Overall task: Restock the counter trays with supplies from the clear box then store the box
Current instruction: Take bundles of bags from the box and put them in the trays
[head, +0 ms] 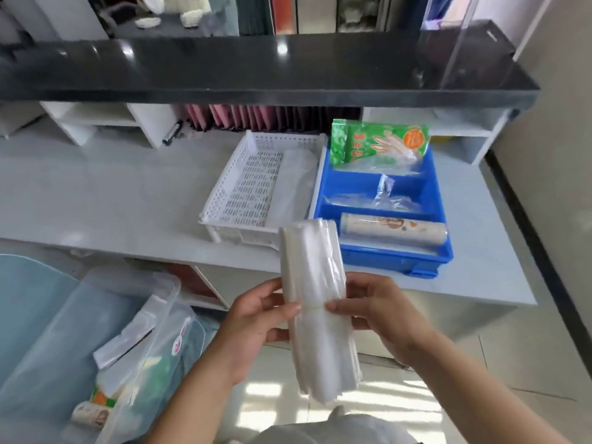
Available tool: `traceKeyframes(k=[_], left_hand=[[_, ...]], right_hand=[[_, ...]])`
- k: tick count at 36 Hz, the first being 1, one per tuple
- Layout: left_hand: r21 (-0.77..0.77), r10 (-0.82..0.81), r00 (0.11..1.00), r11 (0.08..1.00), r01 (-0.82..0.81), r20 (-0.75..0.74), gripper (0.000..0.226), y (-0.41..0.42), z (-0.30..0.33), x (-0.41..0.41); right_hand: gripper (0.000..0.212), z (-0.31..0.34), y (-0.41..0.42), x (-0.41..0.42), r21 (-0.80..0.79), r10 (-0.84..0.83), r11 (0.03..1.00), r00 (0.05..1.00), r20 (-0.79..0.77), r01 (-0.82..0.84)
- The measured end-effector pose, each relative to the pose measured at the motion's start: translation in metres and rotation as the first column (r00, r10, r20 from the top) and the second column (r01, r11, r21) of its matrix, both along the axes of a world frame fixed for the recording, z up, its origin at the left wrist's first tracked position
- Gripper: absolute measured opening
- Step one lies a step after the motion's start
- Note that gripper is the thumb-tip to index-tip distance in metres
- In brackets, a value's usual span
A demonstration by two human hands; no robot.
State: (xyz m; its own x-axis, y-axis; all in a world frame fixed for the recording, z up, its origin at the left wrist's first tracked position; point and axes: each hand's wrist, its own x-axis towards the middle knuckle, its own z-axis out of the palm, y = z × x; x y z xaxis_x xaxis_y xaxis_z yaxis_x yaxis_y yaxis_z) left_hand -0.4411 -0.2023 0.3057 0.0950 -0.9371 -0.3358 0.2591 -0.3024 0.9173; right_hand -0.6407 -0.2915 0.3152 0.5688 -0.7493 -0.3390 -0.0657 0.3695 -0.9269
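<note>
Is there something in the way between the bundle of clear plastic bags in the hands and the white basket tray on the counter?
Nothing visible. The bundle of clear plastic bags is held in front of the white perforated plastic basket tray, whose left part is bare.

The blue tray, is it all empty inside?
No, the blue tray holds a green glove packet, loose clear plastic and a wrapped roll.

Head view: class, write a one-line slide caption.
Both hands, left hand and right hand, hold a banded bundle of clear bags before the white basket and blue tray.
</note>
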Motion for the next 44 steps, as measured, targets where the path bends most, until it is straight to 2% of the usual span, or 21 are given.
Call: traceKeyframes(k=[6, 13, 20, 33, 35, 37, 39, 41, 44], left_hand=[[-0.002, -0.123, 0.992, 0.992, 0.123, 0.033, 0.043, -0.043, 0.013, -0.041], [-0.020, -0.192, 0.980, 0.981, 0.193, 0.053, 0.046, -0.082, 0.023, -0.056], [-0.053, -0.252, 0.967, 0.966, 0.254, 0.039, 0.041, -0.131, 0.026, -0.052], [-0.224, -0.398, 0.915, 0.900, 0.374, -0.072, 0.037, -0.245, 0.039, -0.010], [-0.232, -0.345, 0.937, 0.909, 0.347, 0.047, 0.039, -0.262, 0.033, 0.003], [-0.194, -0.202, 0.945, 0.947, 0.256, 0.259, 0.042, -0.277, 0.019, 0.020], [-0.126, -0.106, 0.886, 0.975, 0.181, 0.452, 0.048, -0.288, 0.002, 0.038], [-0.027, -0.127, 0.809, 0.984, 0.174, 0.573, 0.062, -0.294, -0.016, 0.052], [0.098, -0.241, 0.769, 0.969, 0.228, 0.592, 0.077, -0.296, -0.036, 0.057]], right_hand=[[0.032, -0.003, -0.023, -0.053, 0.016, -0.035, 0.999, 0.996, 0.084, 0.034], [0.032, 0.005, -0.053, -0.078, 0.050, 0.004, 0.999, 0.986, 0.165, -0.012], [0.037, 0.014, -0.093, -0.080, 0.064, 0.002, 0.998, 0.990, 0.141, -0.011], [0.031, 0.072, -0.185, -0.038, -0.198, -0.219, 0.957, 0.976, -0.014, 0.212], [0.030, 0.078, -0.203, -0.034, -0.258, -0.278, 0.931, 0.960, -0.037, 0.259], [0.023, 0.083, -0.221, -0.032, -0.352, -0.335, 0.891, 0.938, -0.087, 0.286], [0.014, 0.086, -0.237, -0.033, -0.484, -0.402, 0.831, 0.897, -0.183, 0.274], [0.012, 0.086, -0.250, -0.035, -0.610, -0.463, 0.763, 0.840, -0.284, 0.214], [0.007, 0.084, -0.263, -0.032, -0.688, -0.492, 0.716, 0.786, -0.374, 0.121]])
